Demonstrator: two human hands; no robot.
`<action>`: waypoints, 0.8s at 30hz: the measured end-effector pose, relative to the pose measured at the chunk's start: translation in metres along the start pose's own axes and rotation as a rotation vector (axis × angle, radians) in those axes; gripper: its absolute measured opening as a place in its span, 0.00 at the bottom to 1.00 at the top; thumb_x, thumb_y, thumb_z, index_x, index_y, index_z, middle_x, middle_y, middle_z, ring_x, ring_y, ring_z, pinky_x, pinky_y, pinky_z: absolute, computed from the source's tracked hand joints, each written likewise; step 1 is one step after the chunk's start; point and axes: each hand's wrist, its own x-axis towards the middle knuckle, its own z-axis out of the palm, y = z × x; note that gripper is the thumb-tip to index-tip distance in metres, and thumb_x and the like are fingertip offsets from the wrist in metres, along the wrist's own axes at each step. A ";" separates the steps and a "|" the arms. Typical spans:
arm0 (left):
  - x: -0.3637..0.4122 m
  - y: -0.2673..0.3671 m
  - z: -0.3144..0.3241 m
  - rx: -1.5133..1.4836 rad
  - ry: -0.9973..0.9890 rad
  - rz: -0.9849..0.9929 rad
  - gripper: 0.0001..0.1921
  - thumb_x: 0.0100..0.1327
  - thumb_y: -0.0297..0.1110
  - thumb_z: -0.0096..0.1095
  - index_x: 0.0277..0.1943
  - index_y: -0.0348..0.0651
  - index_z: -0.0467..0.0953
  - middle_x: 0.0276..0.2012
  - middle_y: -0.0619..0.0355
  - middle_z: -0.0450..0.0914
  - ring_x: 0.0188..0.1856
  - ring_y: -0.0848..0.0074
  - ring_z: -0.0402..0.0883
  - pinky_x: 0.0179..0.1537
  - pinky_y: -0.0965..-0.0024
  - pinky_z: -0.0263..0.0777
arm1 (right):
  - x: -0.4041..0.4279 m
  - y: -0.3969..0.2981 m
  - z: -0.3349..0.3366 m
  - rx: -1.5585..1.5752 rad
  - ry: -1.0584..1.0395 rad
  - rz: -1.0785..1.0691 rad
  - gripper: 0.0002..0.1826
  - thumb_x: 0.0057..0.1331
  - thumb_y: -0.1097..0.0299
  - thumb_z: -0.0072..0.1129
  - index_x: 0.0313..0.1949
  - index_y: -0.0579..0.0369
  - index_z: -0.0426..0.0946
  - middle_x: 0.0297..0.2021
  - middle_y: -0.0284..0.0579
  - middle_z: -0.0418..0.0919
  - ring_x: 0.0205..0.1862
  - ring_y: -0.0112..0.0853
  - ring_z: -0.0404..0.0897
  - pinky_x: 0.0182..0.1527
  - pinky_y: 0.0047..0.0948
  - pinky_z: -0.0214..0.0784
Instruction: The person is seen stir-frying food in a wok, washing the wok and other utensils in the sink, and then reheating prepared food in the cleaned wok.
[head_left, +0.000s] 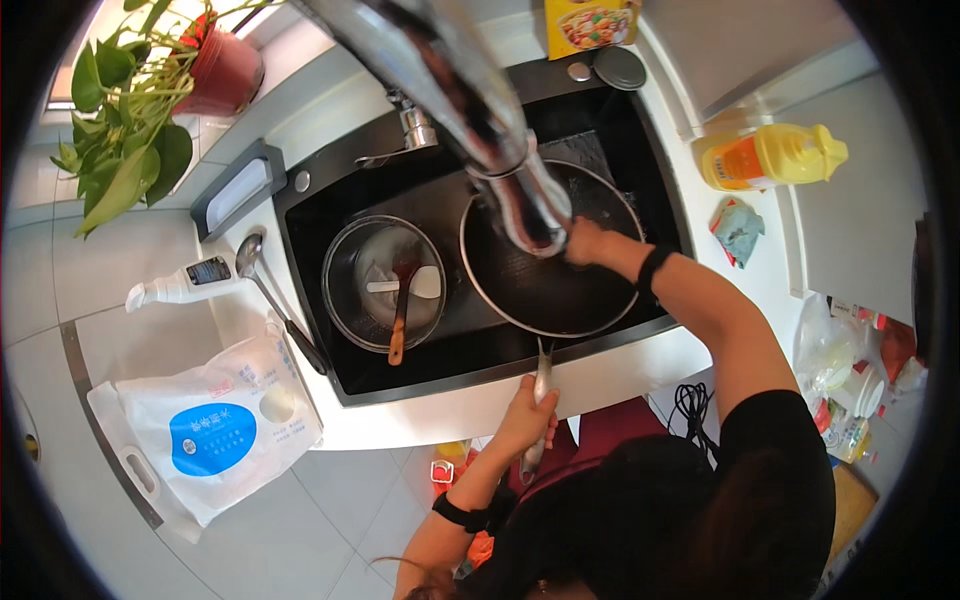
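Note:
My left hand (532, 412) is closed around the metal handle (543, 375) of a large dark wok (555, 292), at the sink's front edge. My right hand (585, 241) reaches into the wok, its fingers partly hidden behind the chrome faucet (450, 82); whether it holds anything cannot be told. The wok sits in the right part of the black sink (457, 337). Left of it, a round pot (330, 285) stands in the sink with cloudy liquid, a wooden-handled utensil (400, 322) and a white utensil (426, 283) in it.
On the left counter lie a ladle (277, 300), a white spray bottle (191, 279) and a large white bag (202, 427). A potted plant (135, 135) is at upper left. A yellow bottle (772, 157) and a crumpled cloth (739, 231) are right of the sink.

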 end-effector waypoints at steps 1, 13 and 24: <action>0.000 0.001 0.002 0.016 -0.011 0.007 0.15 0.62 0.35 0.46 0.48 0.38 0.56 0.17 0.58 0.67 0.13 0.79 0.65 0.13 0.76 0.64 | -0.012 -0.010 -0.005 0.077 0.076 -0.064 0.13 0.46 0.79 0.51 0.35 0.59 0.74 0.39 0.61 0.73 0.44 0.48 0.72 0.46 0.40 0.65; -0.004 -0.003 0.011 0.391 0.204 0.256 0.28 0.54 0.40 0.58 0.52 0.35 0.56 0.21 0.49 0.73 0.14 0.70 0.74 0.18 0.71 0.70 | -0.030 -0.194 0.013 0.578 0.499 -0.725 0.24 0.46 0.80 0.50 0.47 0.55 0.66 0.49 0.58 0.61 0.48 0.49 0.65 0.50 0.36 0.61; -0.016 0.043 -0.005 -0.018 -0.002 0.180 0.06 0.52 0.24 0.50 0.32 0.39 0.61 0.17 0.58 0.67 0.14 0.78 0.66 0.14 0.75 0.61 | -0.164 -0.049 0.020 0.997 0.666 -0.288 0.11 0.51 0.74 0.57 0.33 0.57 0.66 0.30 0.43 0.66 0.30 0.28 0.69 0.29 0.28 0.63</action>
